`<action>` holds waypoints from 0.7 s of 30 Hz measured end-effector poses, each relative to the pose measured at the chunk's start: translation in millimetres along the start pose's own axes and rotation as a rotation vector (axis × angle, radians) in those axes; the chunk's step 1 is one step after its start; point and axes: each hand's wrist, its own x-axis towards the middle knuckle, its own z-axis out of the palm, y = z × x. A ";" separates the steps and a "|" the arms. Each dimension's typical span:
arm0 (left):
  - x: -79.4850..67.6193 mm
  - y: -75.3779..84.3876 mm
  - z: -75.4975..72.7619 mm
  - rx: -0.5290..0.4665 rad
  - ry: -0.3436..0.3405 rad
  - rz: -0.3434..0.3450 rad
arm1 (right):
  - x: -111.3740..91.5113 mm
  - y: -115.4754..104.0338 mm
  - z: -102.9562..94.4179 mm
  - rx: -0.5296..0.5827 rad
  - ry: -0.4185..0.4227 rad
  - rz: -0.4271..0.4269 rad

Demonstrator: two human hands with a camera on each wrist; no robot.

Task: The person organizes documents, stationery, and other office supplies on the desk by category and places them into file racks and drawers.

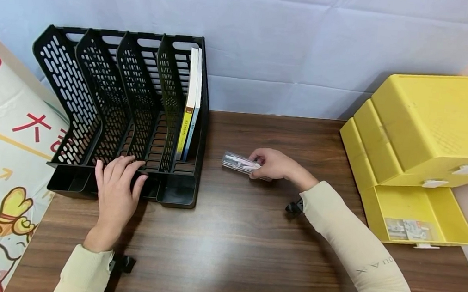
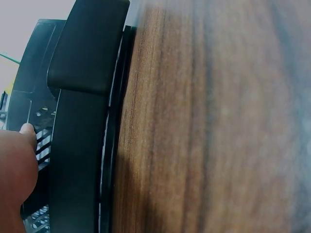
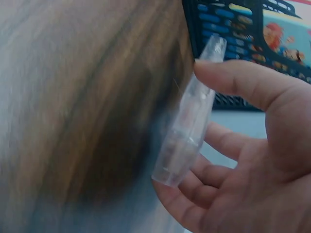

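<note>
In the head view my right hand grips a clear plastic case with small white items inside, over the middle of the table. The right wrist view shows the thumb on one side of the case and the fingers curled on the other. My left hand rests at the front of a black file organizer, its fingers spread over the front ledge. Two thin books stand upright in the organizer's rightmost slot. What lies under the left fingers is hidden.
At the right stands a stack of yellow drawers. Its bottom drawer is pulled out and holds small clear packets. A pale cloth hangs behind the brown wooden table.
</note>
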 end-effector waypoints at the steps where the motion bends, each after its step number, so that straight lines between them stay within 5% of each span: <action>1: 0.1 0.1 -0.1 0.000 -0.002 -0.001 | -2.2 1.2 -2.4 0.009 -0.013 -0.010; 10: 0.7 -0.3 0.6 0.002 0.002 0.001 | -24.9 7.8 -21.3 0.007 -0.101 0.000; 21: -0.3 -0.7 0.7 0.004 0.002 -0.002 | -71.3 9.5 -46.6 -0.065 -0.080 -0.078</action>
